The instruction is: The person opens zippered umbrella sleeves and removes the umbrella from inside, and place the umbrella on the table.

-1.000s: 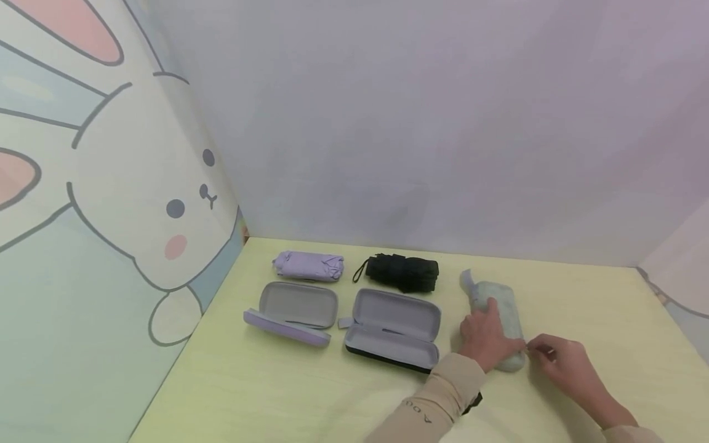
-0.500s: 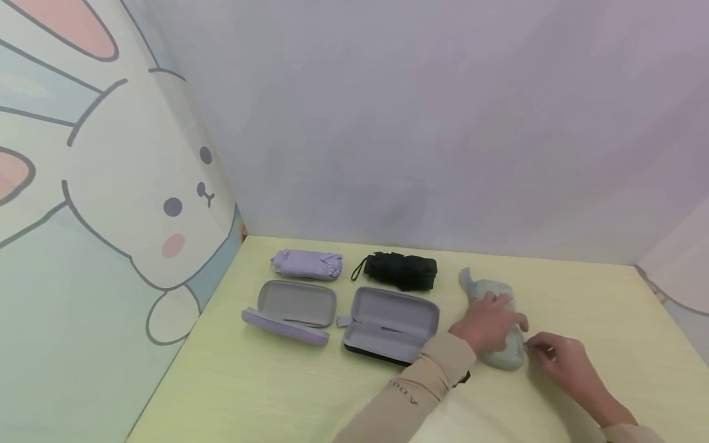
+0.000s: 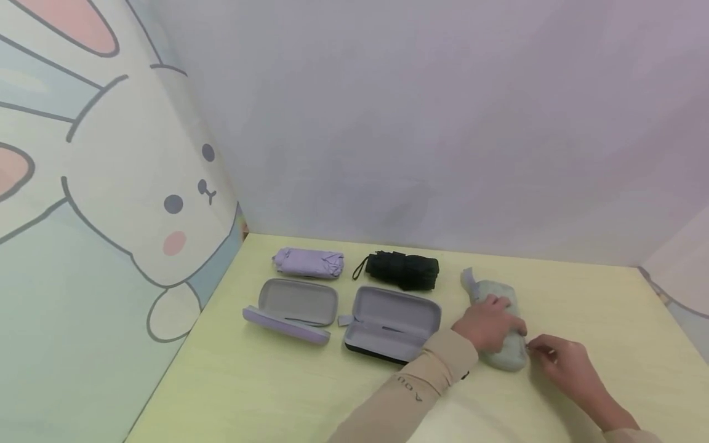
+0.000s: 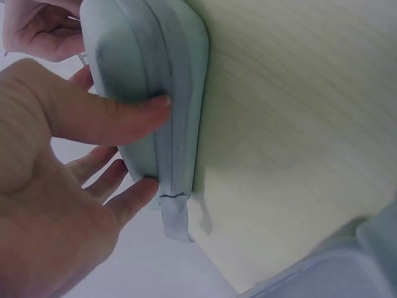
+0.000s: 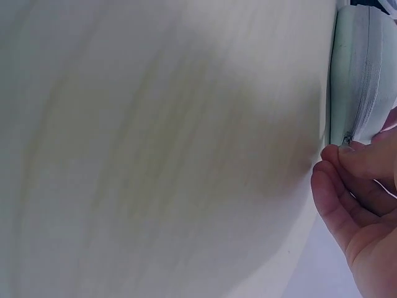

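Note:
A pale green zippered case [image 3: 509,357] lies closed at the right of the table, with a lavender tab [image 3: 469,282] at its far end. My left hand [image 3: 486,324] grips it from above, bent over its top. In the left wrist view the left thumb [image 4: 118,121] presses the zip side of the case [image 4: 133,68], and its fingertips reach the case's lower part. At the case's near right side, my right hand [image 3: 570,369] pinches the small zipper pull [image 5: 348,138] between thumb and forefinger. Most of the pull is hidden by the fingertips.
To the left, two cases stand unzipped: a purple one [image 3: 298,303] and a black one with grey lining [image 3: 396,311]. Behind them lie a folded purple umbrella [image 3: 308,263] and a folded black umbrella [image 3: 401,271] with a wrist loop. A wall rises behind the table.
My left hand has shifted its hold on the green case, moving a little farther up it and away from the right hand. The right hand stays at the zipper pull.

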Action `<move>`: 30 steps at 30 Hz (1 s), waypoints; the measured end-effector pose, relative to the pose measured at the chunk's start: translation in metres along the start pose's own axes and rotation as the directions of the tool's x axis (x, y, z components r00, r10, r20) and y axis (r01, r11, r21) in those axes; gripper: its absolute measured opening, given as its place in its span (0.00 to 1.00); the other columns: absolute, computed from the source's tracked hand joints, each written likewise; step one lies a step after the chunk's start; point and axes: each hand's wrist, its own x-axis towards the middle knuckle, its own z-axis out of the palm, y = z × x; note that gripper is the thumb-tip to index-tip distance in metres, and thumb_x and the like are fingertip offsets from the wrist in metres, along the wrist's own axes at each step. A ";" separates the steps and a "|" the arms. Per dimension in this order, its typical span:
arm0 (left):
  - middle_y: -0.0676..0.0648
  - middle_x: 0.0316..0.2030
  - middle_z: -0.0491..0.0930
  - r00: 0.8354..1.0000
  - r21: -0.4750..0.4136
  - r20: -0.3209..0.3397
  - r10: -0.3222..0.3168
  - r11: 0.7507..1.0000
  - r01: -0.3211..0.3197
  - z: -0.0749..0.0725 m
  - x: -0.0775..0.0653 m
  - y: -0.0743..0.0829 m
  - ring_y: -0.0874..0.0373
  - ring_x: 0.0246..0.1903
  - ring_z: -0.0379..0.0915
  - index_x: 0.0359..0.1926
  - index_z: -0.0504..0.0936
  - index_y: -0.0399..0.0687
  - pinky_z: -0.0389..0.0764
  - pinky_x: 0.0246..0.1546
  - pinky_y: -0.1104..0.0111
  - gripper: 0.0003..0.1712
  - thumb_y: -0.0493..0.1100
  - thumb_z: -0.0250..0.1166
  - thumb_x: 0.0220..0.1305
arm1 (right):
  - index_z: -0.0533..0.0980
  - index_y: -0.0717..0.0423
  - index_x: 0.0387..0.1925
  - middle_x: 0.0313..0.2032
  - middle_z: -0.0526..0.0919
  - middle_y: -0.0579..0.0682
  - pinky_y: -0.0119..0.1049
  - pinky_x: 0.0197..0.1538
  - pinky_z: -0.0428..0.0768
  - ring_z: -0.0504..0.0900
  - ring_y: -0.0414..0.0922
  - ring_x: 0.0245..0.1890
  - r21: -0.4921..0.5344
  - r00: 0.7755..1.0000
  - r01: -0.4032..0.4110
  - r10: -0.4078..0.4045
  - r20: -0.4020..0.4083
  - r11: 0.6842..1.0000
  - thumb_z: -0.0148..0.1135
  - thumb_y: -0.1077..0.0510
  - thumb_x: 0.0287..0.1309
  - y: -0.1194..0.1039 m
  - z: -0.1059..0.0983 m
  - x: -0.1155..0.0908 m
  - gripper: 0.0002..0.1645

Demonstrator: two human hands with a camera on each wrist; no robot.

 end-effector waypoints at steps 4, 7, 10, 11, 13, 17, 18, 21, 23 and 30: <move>0.63 0.58 0.64 1.000 0.072 -0.026 0.000 0.997 0.001 -0.003 -0.002 0.001 0.67 0.54 0.57 0.53 0.73 0.91 0.69 0.45 0.75 0.28 0.49 0.68 0.57 | 0.81 0.55 0.23 0.24 0.84 0.49 0.30 0.23 0.74 0.74 0.29 0.22 -0.004 1.000 -0.007 0.007 -0.003 1.000 0.67 0.78 0.31 0.000 0.001 0.000 0.18; 0.62 0.56 0.66 0.998 0.121 -0.055 0.007 0.993 -0.001 -0.004 -0.004 0.002 0.66 0.51 0.58 0.52 0.73 0.91 0.69 0.44 0.74 0.25 0.50 0.64 0.61 | 0.81 0.55 0.23 0.24 0.84 0.49 0.30 0.23 0.74 0.74 0.29 0.22 -0.003 1.000 -0.011 0.011 -0.001 1.000 0.66 0.78 0.32 0.000 0.001 0.000 0.17; 0.62 0.54 0.67 0.998 0.167 -0.066 0.002 0.986 0.009 -0.004 -0.004 0.003 0.66 0.49 0.58 0.53 0.72 0.93 0.69 0.43 0.74 0.22 0.52 0.60 0.64 | 0.81 0.55 0.23 0.24 0.83 0.49 0.31 0.23 0.74 0.74 0.29 0.22 0.002 1.000 -0.016 0.016 0.003 1.000 0.66 0.78 0.32 -0.002 0.000 -0.001 0.18; 0.62 0.54 0.67 0.998 0.177 -0.065 -0.003 0.984 0.014 -0.004 -0.004 0.004 0.66 0.48 0.58 0.53 0.72 0.93 0.69 0.42 0.74 0.22 0.53 0.58 0.65 | 0.80 0.55 0.23 0.23 0.83 0.49 0.31 0.23 0.74 0.74 0.29 0.22 -0.001 1.000 -0.021 0.021 0.006 1.000 0.66 0.78 0.32 -0.002 0.000 -0.001 0.17; 0.62 0.54 0.67 0.998 0.185 -0.068 -0.011 0.983 0.023 -0.004 -0.003 0.005 0.66 0.47 0.58 0.52 0.72 0.94 0.69 0.40 0.74 0.21 0.54 0.57 0.66 | 0.80 0.55 0.23 0.23 0.83 0.49 0.31 0.23 0.74 0.74 0.29 0.22 -0.001 1.000 -0.028 0.028 0.008 1.000 0.66 0.78 0.33 -0.003 -0.001 -0.001 0.17; 0.62 0.53 0.67 0.998 0.168 -0.064 -0.025 0.985 0.036 -0.005 -0.002 0.006 0.66 0.46 0.57 0.52 0.73 0.93 0.69 0.38 0.74 0.20 0.54 0.57 0.66 | 0.81 0.55 0.23 0.23 0.83 0.49 0.30 0.23 0.74 0.74 0.29 0.22 -0.008 0.999 -0.033 0.033 0.016 0.999 0.66 0.78 0.33 -0.003 -0.002 -0.001 0.16; 0.62 0.53 0.67 0.998 0.165 -0.062 -0.028 0.986 0.038 -0.006 -0.002 0.006 0.66 0.46 0.57 0.52 0.73 0.93 0.68 0.38 0.74 0.20 0.54 0.57 0.66 | 0.80 0.55 0.23 0.23 0.83 0.49 0.31 0.23 0.74 0.74 0.29 0.22 -0.004 0.999 -0.032 0.032 0.016 0.999 0.66 0.78 0.33 -0.004 -0.003 -0.001 0.17; 0.62 0.53 0.66 0.998 0.163 -0.058 -0.038 0.986 0.047 -0.006 -0.002 0.006 0.65 0.46 0.57 0.52 0.73 0.93 0.68 0.38 0.74 0.19 0.54 0.57 0.66 | 0.80 0.55 0.23 0.24 0.83 0.48 0.31 0.24 0.74 0.74 0.29 0.22 -0.006 0.999 -0.032 0.032 0.019 0.999 0.67 0.78 0.33 -0.004 -0.003 -0.002 0.17; 0.62 0.53 0.66 0.997 0.164 -0.062 -0.045 0.985 0.055 -0.006 -0.002 0.007 0.65 0.46 0.57 0.52 0.73 0.93 0.68 0.37 0.74 0.20 0.54 0.57 0.66 | 0.80 0.54 0.23 0.24 0.83 0.48 0.31 0.24 0.74 0.74 0.29 0.22 -0.004 0.999 -0.030 0.031 0.016 1.000 0.67 0.78 0.33 -0.004 -0.004 -0.003 0.18; 0.60 0.53 0.66 0.993 0.172 -0.094 -0.067 0.982 0.082 -0.007 -0.005 0.006 0.65 0.45 0.58 0.51 0.73 0.94 0.68 0.34 0.75 0.19 0.54 0.56 0.67 | 0.80 0.53 0.21 0.22 0.83 0.47 0.30 0.23 0.73 0.74 0.29 0.22 -0.017 1.000 -0.001 0.001 -0.005 1.000 0.68 0.76 0.33 -0.004 -0.006 -0.005 0.16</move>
